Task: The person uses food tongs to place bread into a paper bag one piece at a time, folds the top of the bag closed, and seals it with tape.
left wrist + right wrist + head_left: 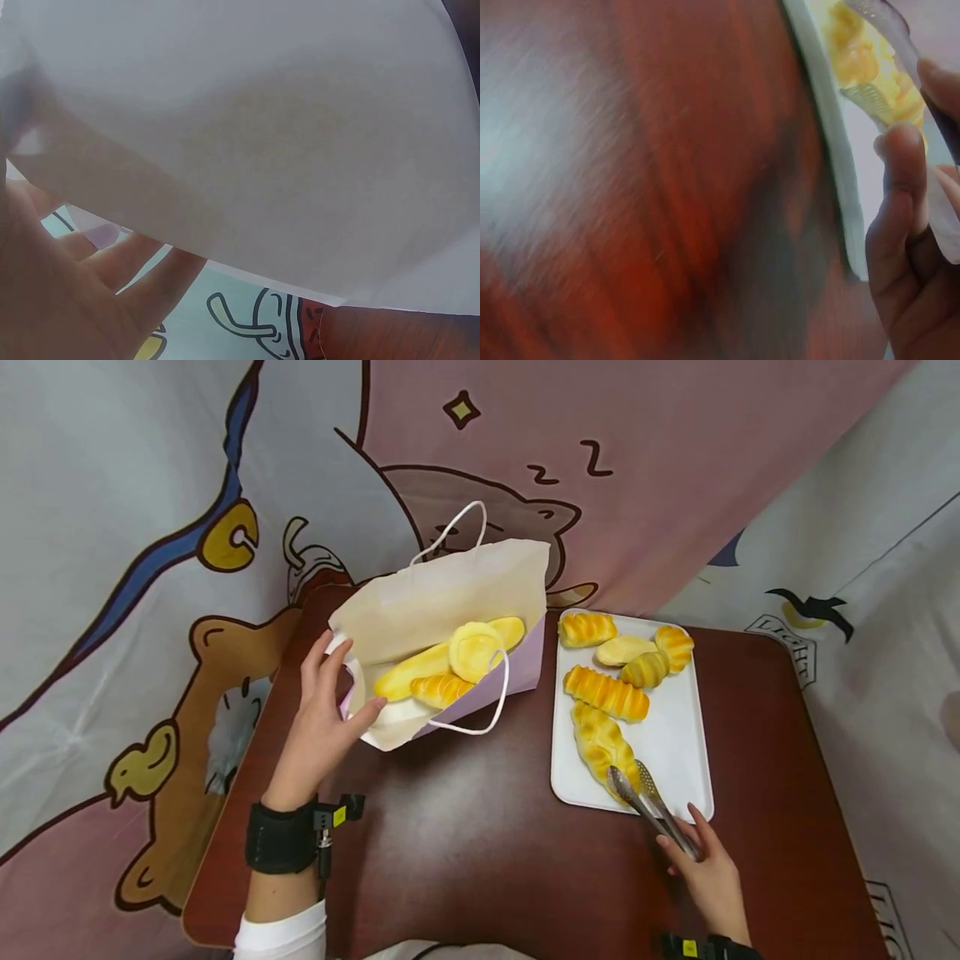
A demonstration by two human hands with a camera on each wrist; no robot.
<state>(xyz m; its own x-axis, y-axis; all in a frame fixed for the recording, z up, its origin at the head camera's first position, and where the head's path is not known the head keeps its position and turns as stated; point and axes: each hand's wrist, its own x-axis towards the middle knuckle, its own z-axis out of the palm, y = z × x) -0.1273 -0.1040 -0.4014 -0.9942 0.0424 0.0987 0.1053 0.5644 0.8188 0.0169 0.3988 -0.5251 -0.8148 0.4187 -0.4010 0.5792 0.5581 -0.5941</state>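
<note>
A paper bag [457, 593], pale inside and lilac outside, lies tilted with its mouth towards me. Inside it are a long yellow bread [408, 675], a round tart-shaped bread [476, 653] and a ridged roll [441, 691]. My left hand [318, 727] holds the bag's left rim, thumb inside the mouth and fingers outside; the left wrist view shows the paper edge crossing in front of those fingers. Metal tongs [677, 838] are gripped in my right hand [711, 877]. Their tips lie at the near end of a braided bread [597, 739] on the white tray [682, 735].
Further back on the tray lie a long ridged bread [606, 693] and several smaller breads. The bag's front handle [501, 697] loops out over the brown table [465, 835]. A printed curtain [645, 468] hangs behind the table and along its sides.
</note>
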